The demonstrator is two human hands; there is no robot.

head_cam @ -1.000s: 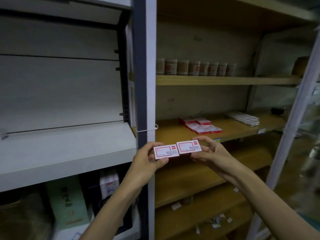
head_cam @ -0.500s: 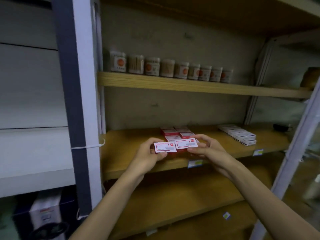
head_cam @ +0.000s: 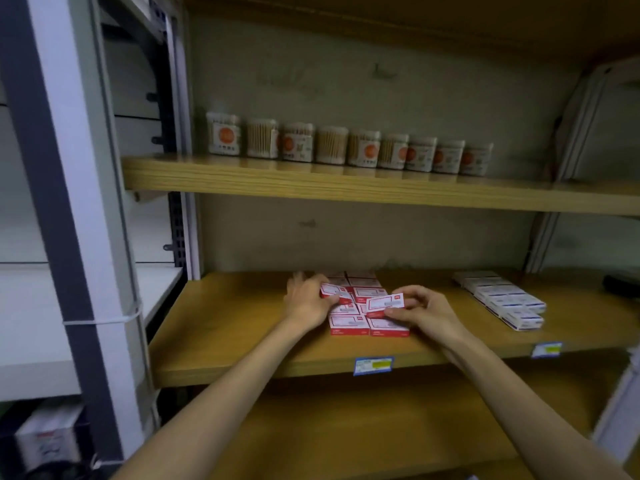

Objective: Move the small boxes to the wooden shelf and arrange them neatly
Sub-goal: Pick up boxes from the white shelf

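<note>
The wooden shelf [head_cam: 242, 327] fills the middle of the view, its front edge carrying a blue price tag [head_cam: 373, 365]. Above it a second wooden board holds a row of cotton-swab tubs [head_cam: 346, 144] along its back edge. Toward the right end of the wooden shelf lies a double line of white boxes [head_cam: 502, 299], well apart from the work.

Near the middle of the shelf, running from the back wall to just short of the front edge, sits the block of red-and-white boxes [head_cam: 349, 323], laid flat in two columns with sides touching.

The left hand [head_cam: 308, 301] pinches one small box [head_cam: 334, 292] over the left column, thumb below and fingers along the far edge. The right hand [head_cam: 420, 310] pinches another box [head_cam: 385, 303] by its right end, tilted, above the right column.

These look like light, stiff cardboard cartons with smooth printed faces; they should slide easily on one another, so a stack could skew. Holding each by its short ends or long edges, rather than squeezing the broad face, should keep it square while setting it flush with its neighbours.
</note>
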